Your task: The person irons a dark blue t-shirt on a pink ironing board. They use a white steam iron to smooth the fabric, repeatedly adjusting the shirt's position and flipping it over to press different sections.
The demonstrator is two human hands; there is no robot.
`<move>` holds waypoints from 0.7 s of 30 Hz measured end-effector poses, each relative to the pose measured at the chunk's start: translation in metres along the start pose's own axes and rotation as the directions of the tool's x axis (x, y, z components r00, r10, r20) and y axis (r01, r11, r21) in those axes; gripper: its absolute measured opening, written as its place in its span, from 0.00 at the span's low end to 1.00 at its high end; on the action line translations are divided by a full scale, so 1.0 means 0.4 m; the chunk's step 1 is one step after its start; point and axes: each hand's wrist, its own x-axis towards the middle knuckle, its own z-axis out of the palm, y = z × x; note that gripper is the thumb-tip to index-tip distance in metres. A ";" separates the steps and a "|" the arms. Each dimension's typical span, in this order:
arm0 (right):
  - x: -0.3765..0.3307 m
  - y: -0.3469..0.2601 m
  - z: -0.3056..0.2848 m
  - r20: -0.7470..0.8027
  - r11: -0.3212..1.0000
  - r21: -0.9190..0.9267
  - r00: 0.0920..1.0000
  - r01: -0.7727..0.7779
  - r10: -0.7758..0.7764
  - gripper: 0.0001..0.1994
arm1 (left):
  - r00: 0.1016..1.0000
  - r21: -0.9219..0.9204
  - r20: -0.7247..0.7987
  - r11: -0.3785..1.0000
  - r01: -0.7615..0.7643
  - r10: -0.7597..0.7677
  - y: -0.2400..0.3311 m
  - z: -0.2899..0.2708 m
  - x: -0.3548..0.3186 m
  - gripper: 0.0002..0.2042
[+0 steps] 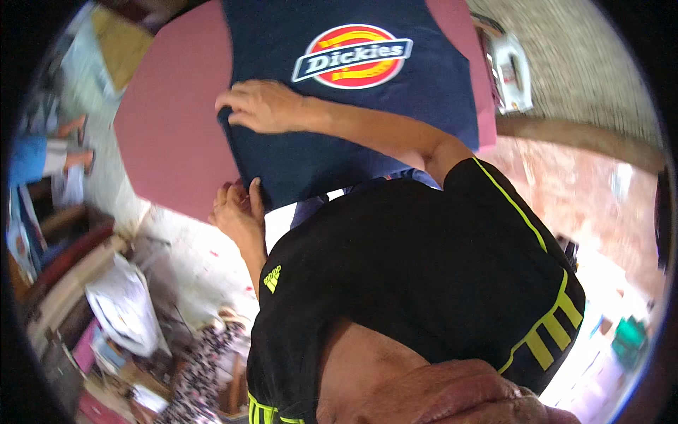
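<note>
A dark navy garment (pixel 339 127) with a round red and yellow emblem lies spread over a pink-covered ironing board (pixel 169 113); its full shape runs out of view. Across the cloth reaches my right arm, and my right hand (pixel 261 106) has its fingers bent over the garment's left edge, closed on it. Lower down, at the garment's near left corner, is my left hand (pixel 241 212). Its thumb lies against the cloth edge, with the bent fingers just left of it over the board. My own body hides part of the near side.
A white iron (pixel 512 74) stands just beyond the board's right end. On the floor at left are a white plastic bag (pixel 127 307) and a floral cloth (pixel 201 374). Another person's legs (pixel 60 152) show at far left. A green object (pixel 628 336) is at lower right.
</note>
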 end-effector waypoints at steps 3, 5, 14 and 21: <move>-0.170 0.001 -0.068 -0.036 0.993 -0.118 0.999 -0.015 0.011 0.20 | 0.991 0.011 -0.078 0.994 -0.111 0.112 0.007 0.003 0.055 0.18; -0.312 -0.010 -0.132 -0.135 0.918 -0.377 0.988 -0.121 0.075 0.22 | 0.982 0.002 -0.082 0.986 -0.169 0.168 0.000 0.024 0.084 0.18; -0.885 0.178 -0.301 -0.848 0.373 -0.345 0.456 -0.861 0.270 0.32 | 0.949 -0.019 -0.130 0.956 -0.293 0.288 -0.032 0.062 0.098 0.21; -0.957 0.234 -0.328 -0.914 0.437 -0.133 0.280 -0.889 0.292 0.13 | 0.970 -0.002 -0.096 0.974 -0.227 0.225 -0.028 0.067 0.097 0.20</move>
